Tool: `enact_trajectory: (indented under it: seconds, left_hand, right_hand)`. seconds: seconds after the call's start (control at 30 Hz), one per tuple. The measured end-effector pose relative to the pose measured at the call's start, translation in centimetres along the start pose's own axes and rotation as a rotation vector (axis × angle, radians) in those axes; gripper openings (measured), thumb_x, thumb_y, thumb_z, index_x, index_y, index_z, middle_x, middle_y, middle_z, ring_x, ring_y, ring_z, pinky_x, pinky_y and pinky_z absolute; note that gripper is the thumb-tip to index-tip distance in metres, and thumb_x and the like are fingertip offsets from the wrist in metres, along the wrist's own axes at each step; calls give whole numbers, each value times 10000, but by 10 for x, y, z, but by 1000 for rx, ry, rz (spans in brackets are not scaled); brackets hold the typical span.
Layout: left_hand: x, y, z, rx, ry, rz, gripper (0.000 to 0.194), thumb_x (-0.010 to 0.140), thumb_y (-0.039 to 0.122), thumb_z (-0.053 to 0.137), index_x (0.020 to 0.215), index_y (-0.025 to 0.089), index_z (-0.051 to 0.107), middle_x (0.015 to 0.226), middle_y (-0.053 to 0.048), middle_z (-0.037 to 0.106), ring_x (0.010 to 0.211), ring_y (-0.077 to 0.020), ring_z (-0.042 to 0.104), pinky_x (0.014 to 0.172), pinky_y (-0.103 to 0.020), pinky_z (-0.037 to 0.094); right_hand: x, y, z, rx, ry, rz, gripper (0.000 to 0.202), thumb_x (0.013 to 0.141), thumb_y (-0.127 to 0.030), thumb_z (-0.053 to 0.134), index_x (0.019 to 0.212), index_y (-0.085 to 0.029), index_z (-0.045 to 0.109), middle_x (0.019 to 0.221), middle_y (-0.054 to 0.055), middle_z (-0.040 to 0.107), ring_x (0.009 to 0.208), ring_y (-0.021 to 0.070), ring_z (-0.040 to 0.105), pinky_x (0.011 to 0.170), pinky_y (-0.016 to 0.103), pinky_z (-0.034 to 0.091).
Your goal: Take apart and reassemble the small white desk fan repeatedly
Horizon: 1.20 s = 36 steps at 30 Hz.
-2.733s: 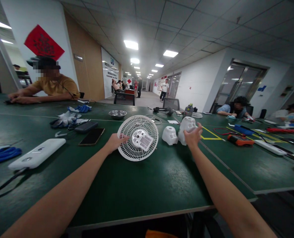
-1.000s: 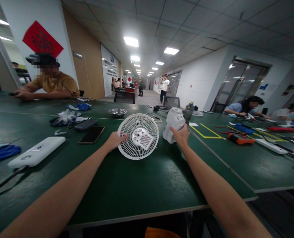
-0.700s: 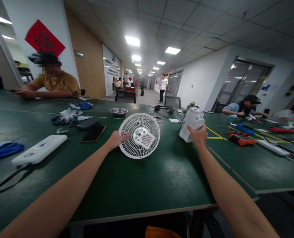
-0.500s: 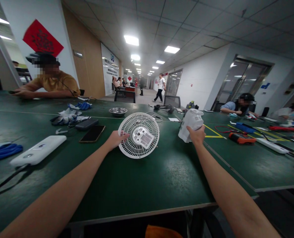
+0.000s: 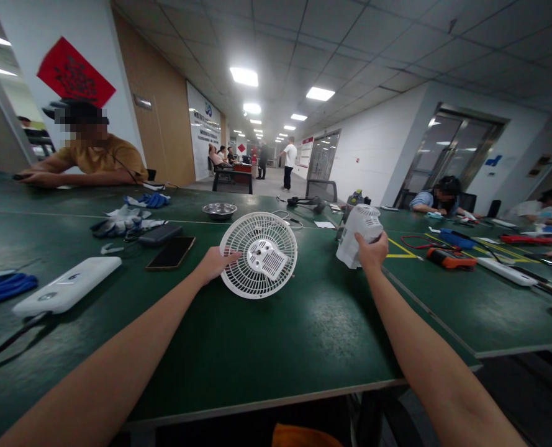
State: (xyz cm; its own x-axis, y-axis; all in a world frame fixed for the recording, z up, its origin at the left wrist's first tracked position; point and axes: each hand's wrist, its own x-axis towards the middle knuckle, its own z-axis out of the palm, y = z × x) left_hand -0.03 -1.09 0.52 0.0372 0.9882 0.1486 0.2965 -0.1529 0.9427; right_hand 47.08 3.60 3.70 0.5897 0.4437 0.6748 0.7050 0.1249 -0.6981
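A round white fan grille (image 5: 238,280) with a slotted hub faces me over the middle of the green table. My left hand (image 5: 214,263) is closed on its left rim, thumb over the bars. Farther right, my right hand (image 5: 372,249) grips a white plastic housing (image 5: 350,243) with vent slots at its top, which looks like a fan's motor cover. The housing is upright at the table, apart from the grille. My right palm hides part of its right side.
Left lie a phone (image 5: 171,253), a white power bank (image 5: 68,285) with a cable, a dark case (image 5: 161,234) and gloves (image 5: 124,222). A metal bowl (image 5: 219,211) stands behind the grille. An orange multimeter (image 5: 451,258) lies right. People sit at the table's far sides.
The view has shifted slightly. Both hands keep their holds on the grille and the housing, almost unmoved. In the background, a walking person in a white top has moved left.
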Motion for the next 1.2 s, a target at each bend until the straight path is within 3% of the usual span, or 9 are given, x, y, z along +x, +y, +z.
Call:
enact_trajectory:
  seconds: [0.17, 0.43, 0.67, 0.9, 1.07, 1.2]
  left_hand:
    - [-1, 2, 2, 16, 9, -12, 341, 709, 448, 737, 845, 137, 700, 800, -83, 745, 714, -217, 698, 714, -347, 558]
    - [-2, 5, 2, 7, 16, -53, 356, 686, 456, 751, 852, 145, 706, 817, -82, 750, 746, -235, 707, 714, -356, 563]
    - [3, -4, -1, 32, -15, -12, 391, 709, 481, 726, 895, 138, 705, 842, -86, 753, 769, -242, 709, 727, -366, 561]
    - [8, -11, -1, 13, -4, -7, 388, 699, 487, 728, 878, 144, 704, 844, -90, 750, 760, -242, 707, 721, -377, 561]
    - [6, -8, 0, -20, -7, -13, 373, 696, 465, 738, 879, 141, 700, 841, -83, 749, 747, -223, 704, 730, -358, 560]
    - [4, -3, 1, -1, 8, -4, 351, 693, 460, 742, 833, 140, 701, 772, -71, 740, 699, -217, 694, 707, -353, 559]
  right_hand:
    - [4, 6, 0, 3, 48, -19, 840, 641, -507, 718, 1335, -127, 439, 1250, 174, 566, 1121, 329, 521, 959, 443, 393]
    - [4, 6, 0, -34, 96, -2, 893, 663, -547, 685, 1395, -134, 382, 1330, 211, 511, 1209, 400, 458, 989, 562, 336]
    - [-3, -12, -4, 44, 178, -179, 871, 700, -545, 675, 1398, -115, 382, 1331, 205, 517, 1209, 363, 485, 995, 496, 376]
    - [-37, -50, 5, 124, -44, -412, 809, 684, -503, 708, 1353, -132, 443, 1251, 168, 573, 1137, 320, 529, 992, 474, 392]
    - [-74, -62, 23, 150, -357, -358, 743, 715, -519, 680, 1321, -137, 484, 1045, 127, 667, 888, 267, 611, 846, 418, 473]
    - [-96, -62, 41, 37, -558, -351, 666, 719, -543, 672, 1264, -185, 537, 1084, 117, 666, 925, 283, 615, 861, 444, 467]
